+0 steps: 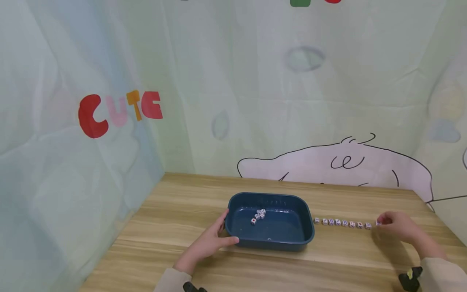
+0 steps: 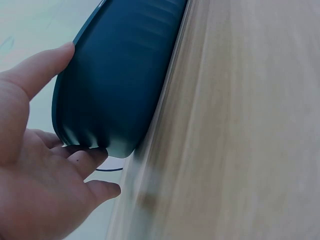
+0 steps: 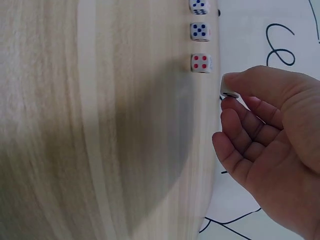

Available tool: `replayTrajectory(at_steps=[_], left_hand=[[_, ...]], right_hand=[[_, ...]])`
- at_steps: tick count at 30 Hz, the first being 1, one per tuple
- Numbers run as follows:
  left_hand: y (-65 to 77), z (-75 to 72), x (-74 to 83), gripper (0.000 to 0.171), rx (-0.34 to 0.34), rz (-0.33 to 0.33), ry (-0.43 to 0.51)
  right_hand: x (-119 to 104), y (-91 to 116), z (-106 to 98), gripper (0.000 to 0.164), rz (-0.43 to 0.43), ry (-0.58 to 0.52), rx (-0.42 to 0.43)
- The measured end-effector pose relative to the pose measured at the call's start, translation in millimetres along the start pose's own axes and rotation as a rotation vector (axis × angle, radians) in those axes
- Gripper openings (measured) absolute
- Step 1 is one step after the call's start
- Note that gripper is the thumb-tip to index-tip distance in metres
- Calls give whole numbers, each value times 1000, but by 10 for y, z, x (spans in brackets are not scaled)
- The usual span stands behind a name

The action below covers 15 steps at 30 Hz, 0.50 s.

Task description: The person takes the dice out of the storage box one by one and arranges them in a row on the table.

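A dark blue rectangular tub (image 1: 270, 244) stands on the table with several white dice (image 1: 262, 215) gathered in its left part. My left hand (image 1: 208, 241) holds the tub's left end, thumb on the near rim and fingers round the end wall, as the left wrist view shows. My right hand (image 1: 399, 227) pinches a white die (image 3: 228, 91) between thumb and fingertip, at the right end of a row of dice (image 1: 345, 223). In the right wrist view, a die with four red dots (image 3: 201, 63) lies nearest to those fingertips.
The row runs rightward from the tub's right wall across the wooden table (image 1: 175, 202). Behind and to the left hangs a printed cloth backdrop (image 1: 204, 81) with coloured letters and a cartoon outline. Dark wrist straps (image 1: 410, 279) show at the sleeves.
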<state>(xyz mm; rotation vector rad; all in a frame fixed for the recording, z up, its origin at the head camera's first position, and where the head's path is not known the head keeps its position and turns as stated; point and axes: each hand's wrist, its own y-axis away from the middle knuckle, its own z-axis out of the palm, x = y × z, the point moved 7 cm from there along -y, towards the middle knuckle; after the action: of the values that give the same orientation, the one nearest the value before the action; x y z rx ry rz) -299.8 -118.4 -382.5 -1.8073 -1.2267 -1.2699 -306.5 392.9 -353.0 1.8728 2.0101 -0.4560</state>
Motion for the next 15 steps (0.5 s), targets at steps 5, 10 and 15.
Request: replayTrajectory(at_steps=[5,10,15], left_hand=[[7,7,11,97,-6,7,5],[12,3,26,97,-5,14,4],[14,0,31,97,-5,15,10]], right_hand=[[33,-24,50,14,-26,6,10],[55,-45,93,13,-19,32,7],[77,-67,129,13,23,43,-25]])
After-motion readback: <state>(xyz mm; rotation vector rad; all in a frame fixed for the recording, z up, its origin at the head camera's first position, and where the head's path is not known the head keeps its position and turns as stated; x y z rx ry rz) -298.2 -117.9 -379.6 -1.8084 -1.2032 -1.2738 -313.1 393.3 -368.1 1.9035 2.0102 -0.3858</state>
